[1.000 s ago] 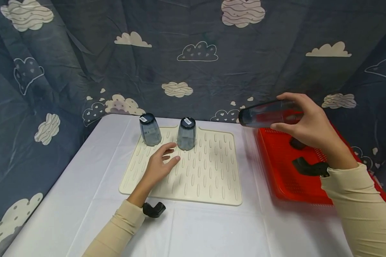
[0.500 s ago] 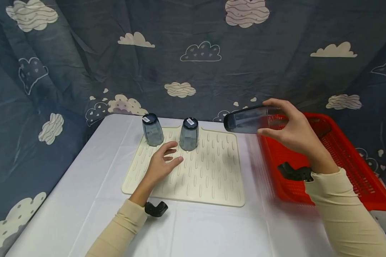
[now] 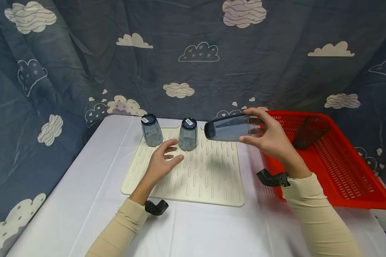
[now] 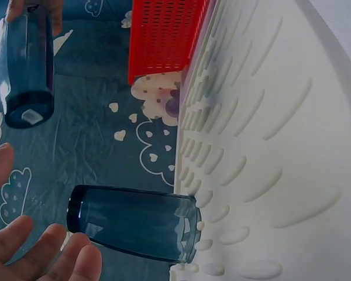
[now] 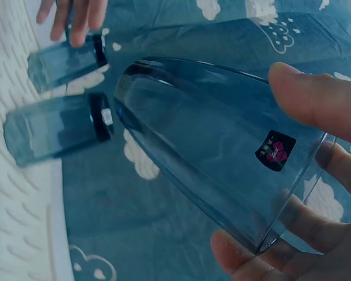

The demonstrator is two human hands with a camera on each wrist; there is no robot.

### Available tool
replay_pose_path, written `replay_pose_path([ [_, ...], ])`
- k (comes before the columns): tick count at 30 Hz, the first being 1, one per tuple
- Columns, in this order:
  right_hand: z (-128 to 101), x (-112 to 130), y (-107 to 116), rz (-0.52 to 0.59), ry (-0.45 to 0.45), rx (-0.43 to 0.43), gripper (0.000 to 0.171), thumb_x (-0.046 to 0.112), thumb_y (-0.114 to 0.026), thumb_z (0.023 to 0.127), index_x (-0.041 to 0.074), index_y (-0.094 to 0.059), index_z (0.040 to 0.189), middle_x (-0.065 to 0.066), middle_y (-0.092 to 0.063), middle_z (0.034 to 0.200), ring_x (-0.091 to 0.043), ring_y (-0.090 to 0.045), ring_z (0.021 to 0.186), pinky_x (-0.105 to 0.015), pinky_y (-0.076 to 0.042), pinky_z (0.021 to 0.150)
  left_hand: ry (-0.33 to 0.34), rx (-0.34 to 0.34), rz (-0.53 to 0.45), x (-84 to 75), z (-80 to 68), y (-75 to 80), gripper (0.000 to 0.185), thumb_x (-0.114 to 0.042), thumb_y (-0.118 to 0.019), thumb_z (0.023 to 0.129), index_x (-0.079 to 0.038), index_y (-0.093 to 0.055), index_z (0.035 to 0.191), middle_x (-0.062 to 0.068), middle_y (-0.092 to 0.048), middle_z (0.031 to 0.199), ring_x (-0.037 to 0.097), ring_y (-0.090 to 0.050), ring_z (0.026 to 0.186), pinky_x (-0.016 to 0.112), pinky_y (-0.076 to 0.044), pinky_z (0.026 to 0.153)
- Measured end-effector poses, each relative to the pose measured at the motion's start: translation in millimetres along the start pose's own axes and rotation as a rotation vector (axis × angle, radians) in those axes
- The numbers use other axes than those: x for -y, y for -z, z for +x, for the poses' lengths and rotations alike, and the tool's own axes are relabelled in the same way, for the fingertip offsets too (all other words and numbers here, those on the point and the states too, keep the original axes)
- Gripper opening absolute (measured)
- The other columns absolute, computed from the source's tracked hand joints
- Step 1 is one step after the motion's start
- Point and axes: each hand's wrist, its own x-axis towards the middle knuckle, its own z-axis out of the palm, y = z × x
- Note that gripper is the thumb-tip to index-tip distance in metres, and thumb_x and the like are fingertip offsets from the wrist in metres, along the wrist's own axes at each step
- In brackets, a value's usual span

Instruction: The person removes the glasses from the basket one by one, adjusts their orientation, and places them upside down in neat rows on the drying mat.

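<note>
My right hand (image 3: 271, 137) grips a blue-tinted drinking glass (image 3: 228, 127) near its rim, thumb on one side and fingers on the other. The glass lies sideways in the air over the mat's far right part, its base pointing left; a dark label shows on its wall (image 5: 222, 146) in the right wrist view. Two matching glasses stand upside down on the cream ribbed mat (image 3: 212, 178): one at the far left corner (image 3: 152, 132), the other right of it (image 3: 188, 135). Close in front of them my left hand (image 3: 162, 162) hovers, fingers loosely bent and holding nothing.
A red perforated basket (image 3: 341, 171) stands right of the mat, with another dark tinted glass (image 3: 310, 132) lying tilted in its far part. White cloth (image 3: 212, 228) covers the table. A dark cloud-print curtain (image 3: 263, 71) hangs behind and at the sides.
My right hand has carried the glass leftward from above the basket to over the mat, lowering it a little. The left hand has stayed nearly still.
</note>
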Motion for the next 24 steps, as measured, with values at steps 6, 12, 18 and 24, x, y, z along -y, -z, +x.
replay_pose_path([
  [6,-0.6,-2.9,-24.1,0.072,0.027,0.012,0.072,0.008,-0.082,0.08,0.014,-0.047,0.143,-0.013,-0.051,0.14,-0.034,-0.058,0.122,-0.044,-0.054,0.103,-0.007,0.009,-0.01,-1.5,0.0,0.3,0.061,-0.012,-0.075,0.087,-0.005,-0.05,0.142,0.018,-0.054,0.144,0.035,-0.057,0.128,0.05,-0.051,0.102],
  [12,0.2,-6.3,-44.2,0.145,0.017,0.066,0.074,0.005,-0.083,0.077,0.011,-0.047,0.142,-0.015,-0.051,0.14,-0.035,-0.056,0.125,-0.055,-0.05,0.105,-0.004,0.027,-0.031,-0.8,-1.9,1.4,0.063,-0.01,-0.076,0.086,-0.005,-0.049,0.142,0.017,-0.054,0.144,0.034,-0.058,0.127,0.048,-0.052,0.101],
  [18,-0.2,-7.0,-59.0,0.207,-0.002,0.109,0.073,0.002,-0.081,0.077,0.011,-0.047,0.141,-0.013,-0.052,0.137,-0.033,-0.058,0.119,-0.049,-0.054,0.099,-0.025,0.055,-0.065,2.1,-3.3,3.6,0.065,-0.009,-0.076,0.085,-0.006,-0.047,0.143,0.019,-0.053,0.144,0.037,-0.058,0.127,0.052,-0.052,0.101],
  [24,-1.0,-2.2,-74.2,0.304,-0.006,0.161,0.072,0.0,-0.08,0.077,0.014,-0.047,0.14,-0.011,-0.052,0.137,-0.033,-0.058,0.118,-0.03,-0.058,0.091,0.011,0.131,-0.127,1.3,-2.6,4.1,0.077,-0.005,-0.076,0.084,-0.007,-0.038,0.151,0.017,-0.049,0.148,0.037,-0.058,0.124,0.049,-0.053,0.1],
])
